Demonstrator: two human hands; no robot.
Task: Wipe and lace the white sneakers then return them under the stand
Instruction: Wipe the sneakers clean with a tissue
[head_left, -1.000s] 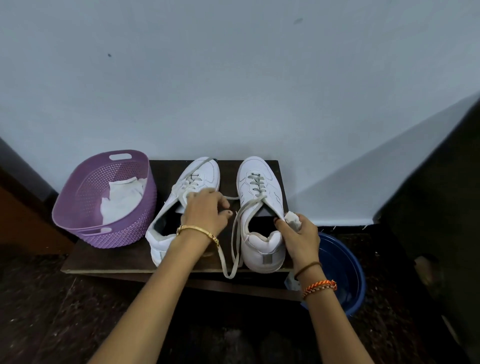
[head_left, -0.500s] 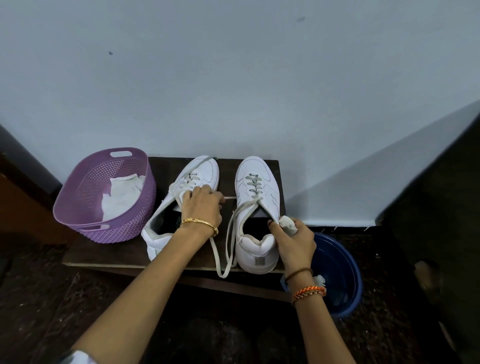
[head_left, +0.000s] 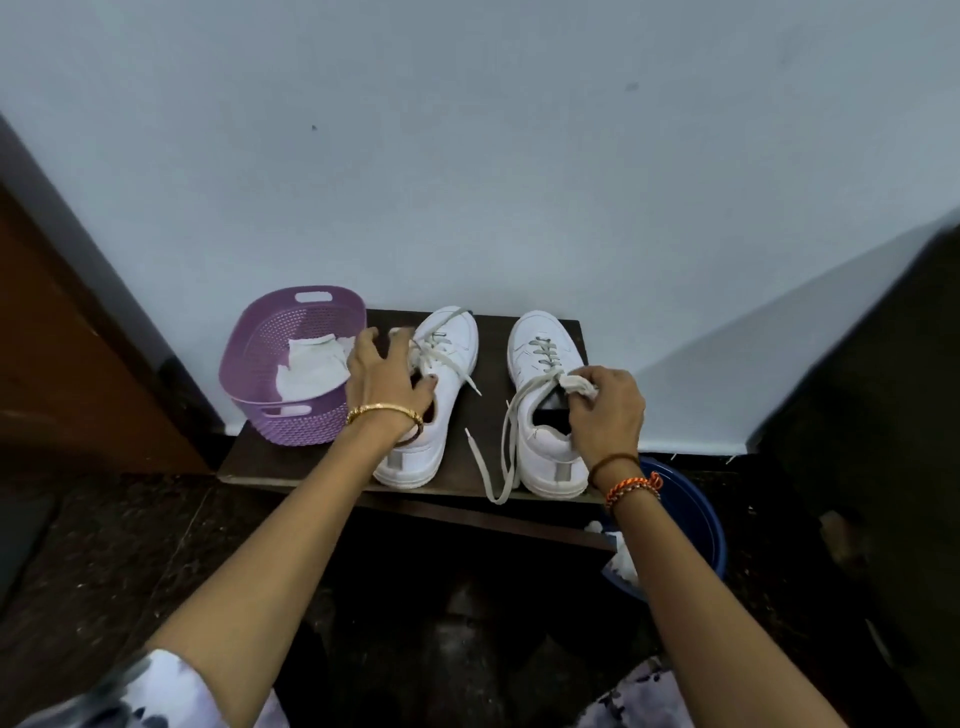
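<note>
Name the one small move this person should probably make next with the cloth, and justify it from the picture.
Probably bring the white cloth down onto the right sneaker and wipe its collar. The right hand already pinches the cloth just above that shoe's opening, while the left hand rests on the left sneaker.

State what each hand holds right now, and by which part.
The right hand pinches a small crumpled white cloth by its near end, at the right sneaker's collar. The left hand, fingers spread, rests on the left sneaker and grips nothing.
</note>
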